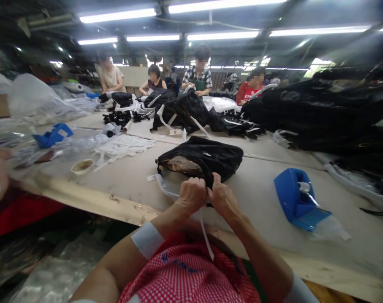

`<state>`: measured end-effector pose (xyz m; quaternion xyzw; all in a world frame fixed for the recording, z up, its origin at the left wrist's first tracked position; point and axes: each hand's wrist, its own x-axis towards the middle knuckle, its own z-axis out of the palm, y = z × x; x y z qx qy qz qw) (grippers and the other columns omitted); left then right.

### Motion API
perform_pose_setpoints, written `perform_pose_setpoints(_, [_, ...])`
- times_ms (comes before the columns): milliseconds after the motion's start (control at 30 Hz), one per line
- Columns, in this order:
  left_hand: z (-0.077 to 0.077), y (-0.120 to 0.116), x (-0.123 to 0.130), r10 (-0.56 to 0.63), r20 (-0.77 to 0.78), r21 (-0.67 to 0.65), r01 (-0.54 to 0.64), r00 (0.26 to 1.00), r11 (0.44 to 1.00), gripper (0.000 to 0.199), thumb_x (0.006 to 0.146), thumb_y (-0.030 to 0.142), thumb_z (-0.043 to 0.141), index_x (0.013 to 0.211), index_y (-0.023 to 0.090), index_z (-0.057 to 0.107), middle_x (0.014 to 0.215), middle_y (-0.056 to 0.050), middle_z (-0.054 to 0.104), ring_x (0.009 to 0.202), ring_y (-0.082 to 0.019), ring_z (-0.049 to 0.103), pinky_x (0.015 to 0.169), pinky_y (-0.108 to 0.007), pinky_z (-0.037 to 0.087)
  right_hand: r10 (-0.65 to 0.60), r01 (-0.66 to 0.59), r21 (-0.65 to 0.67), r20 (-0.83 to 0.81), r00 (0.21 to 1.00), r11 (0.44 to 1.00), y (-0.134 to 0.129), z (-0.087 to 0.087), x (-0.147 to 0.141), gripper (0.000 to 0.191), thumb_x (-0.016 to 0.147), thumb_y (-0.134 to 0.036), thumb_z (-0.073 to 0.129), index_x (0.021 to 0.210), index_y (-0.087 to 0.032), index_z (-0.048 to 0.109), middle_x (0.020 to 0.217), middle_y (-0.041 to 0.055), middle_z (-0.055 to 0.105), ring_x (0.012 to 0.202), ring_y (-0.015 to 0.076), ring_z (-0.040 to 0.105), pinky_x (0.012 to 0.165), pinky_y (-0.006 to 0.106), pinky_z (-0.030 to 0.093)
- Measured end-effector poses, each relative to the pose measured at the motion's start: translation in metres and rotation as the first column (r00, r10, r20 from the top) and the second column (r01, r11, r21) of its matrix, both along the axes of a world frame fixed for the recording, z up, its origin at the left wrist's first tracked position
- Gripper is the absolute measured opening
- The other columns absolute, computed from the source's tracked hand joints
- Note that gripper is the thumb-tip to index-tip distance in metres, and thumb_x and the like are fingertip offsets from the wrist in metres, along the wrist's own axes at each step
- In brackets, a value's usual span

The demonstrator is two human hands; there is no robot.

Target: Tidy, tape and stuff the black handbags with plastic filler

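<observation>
Spanning the view, the table (257, 214) is extending beyond both hands. Black goods (305, 111) are lying heaped past the right hand. The black bag (224, 155) is resting just ahead of both hands, apparently part-finished: brownish filling (183, 165) is showing inside, mouth gaping. The left hand (193, 193) is curling nearly closed, the right hand (223, 195) pinching; both are gripping its near edge. A white strip (205, 235) is dangling loose below them.

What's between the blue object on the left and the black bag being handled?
In the head view, clear plastic lies beside the blue object, then white strips nearer the black bag. A pale ring sits closer to the front edge.
</observation>
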<state>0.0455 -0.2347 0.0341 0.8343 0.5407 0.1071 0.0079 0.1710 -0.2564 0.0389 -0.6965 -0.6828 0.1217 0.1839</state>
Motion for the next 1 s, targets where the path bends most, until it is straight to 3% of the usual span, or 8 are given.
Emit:
perform_pose_setpoints(100, [0.001, 0.009, -0.001, 0.024, -0.041, 0.034, -0.022, 0.999, 0.999, 0.027, 0.095, 0.024, 0.044, 0.101, 0.012, 0.067, 0.1, -0.017, 0.07, 0.102, -0.03, 0.066, 0.082, -0.039, 0.053, -0.016, 0.017, -0.01, 0.041, 0.999, 1.0, -0.006, 0.001, -0.005, 0.042, 0.098, -0.019, 0.049, 0.137, -0.009, 0.038, 0.102, 0.0193, 0.073, 0.095, 0.0303, 0.072, 0.075, 0.032, 0.044])
perform_pose_setpoints(300, [0.007, 0.049, -0.021, 0.22, -0.04, 0.062, -0.217, 0.975, 0.974, 0.033, 0.094, 0.02, 0.041, 0.103, 0.011, 0.071, 0.105, -0.019, 0.073, 0.106, -0.029, 0.068, 0.085, -0.038, 0.051, -0.018, 0.021, -0.043, 0.077, 0.997, 0.999, -0.019, 0.0, -0.006, 0.024, 0.099, -0.018, 0.046, 0.123, -0.013, 0.043, 0.1, 0.0157, 0.073, 0.09, 0.0269, 0.072, 0.065, 0.029, 0.035])
perform_pose_setpoints(500, [0.005, 0.089, -0.077, 0.487, -0.049, 0.028, -0.486, 0.872, 0.873, 0.035, 0.093, 0.019, 0.042, 0.102, 0.005, 0.074, 0.101, -0.025, 0.073, 0.101, -0.032, 0.07, 0.08, -0.038, 0.05, -0.05, 0.066, -0.121, 0.128, 0.99, 0.99, -0.037, -0.013, 0.012, 0.019, 0.097, -0.012, 0.04, 0.113, -0.015, 0.049, 0.093, 0.0153, 0.073, 0.085, 0.0262, 0.07, 0.063, 0.031, 0.027])
perform_pose_setpoints(600, [0.005, 0.103, -0.107, 0.56, -0.066, 0.016, -0.561, 0.826, 0.828, 0.034, 0.091, 0.015, 0.043, 0.103, 0.005, 0.073, 0.101, -0.024, 0.073, 0.098, -0.029, 0.07, 0.078, -0.034, 0.049, -0.036, 0.053, -0.138, 0.126, 0.991, 0.989, -0.042, -0.023, 0.015, 0.019, 0.096, -0.012, 0.041, 0.113, -0.015, 0.05, 0.092, 0.0147, 0.073, 0.083, 0.0247, 0.069, 0.062, 0.031, 0.024])
perform_pose_setpoints(800, [0.018, 0.132, -0.123, 0.568, -0.097, 0.042, -0.567, 0.817, 0.823, 0.036, 0.09, 0.015, 0.042, 0.104, 0.007, 0.075, 0.104, -0.023, 0.073, 0.102, -0.03, 0.068, 0.081, -0.036, 0.049, -0.033, 0.047, -0.102, 0.135, 0.99, 0.994, -0.035, -0.023, 0.012, 0.018, 0.098, -0.015, 0.042, 0.112, -0.016, 0.053, 0.089, 0.0121, 0.072, 0.077, 0.0211, 0.067, 0.062, 0.031, 0.023])
perform_pose_setpoints(933, [0.036, 0.152, -0.124, 0.541, -0.105, 0.075, -0.536, 0.834, 0.841, 0.04, 0.091, 0.019, 0.042, 0.114, 0.007, 0.072, 0.121, -0.025, 0.066, 0.117, -0.035, 0.061, 0.089, -0.04, 0.049, -0.061, 0.069, -0.042, 0.177, 0.982, 0.997, -0.021, -0.021, 0.012, 0.015, 0.097, -0.018, 0.044, 0.107, -0.018, 0.055, 0.09, 0.0105, 0.072, 0.081, 0.0222, 0.068, 0.062, 0.03, 0.026])
perform_pose_setpoints(1000, [0.038, 0.157, -0.129, 0.518, -0.116, 0.064, -0.514, 0.847, 0.855, 0.04, 0.091, 0.022, 0.043, 0.114, 0.006, 0.072, 0.125, -0.025, 0.064, 0.12, -0.034, 0.059, 0.091, -0.038, 0.048, -0.047, 0.057, -0.039, 0.225, 0.973, 0.998, -0.017, -0.021, 0.01, 0.014, 0.095, -0.018, 0.047, 0.105, -0.019, 0.057, 0.096, 0.0109, 0.072, 0.086, 0.0239, 0.07, 0.063, 0.03, 0.03])
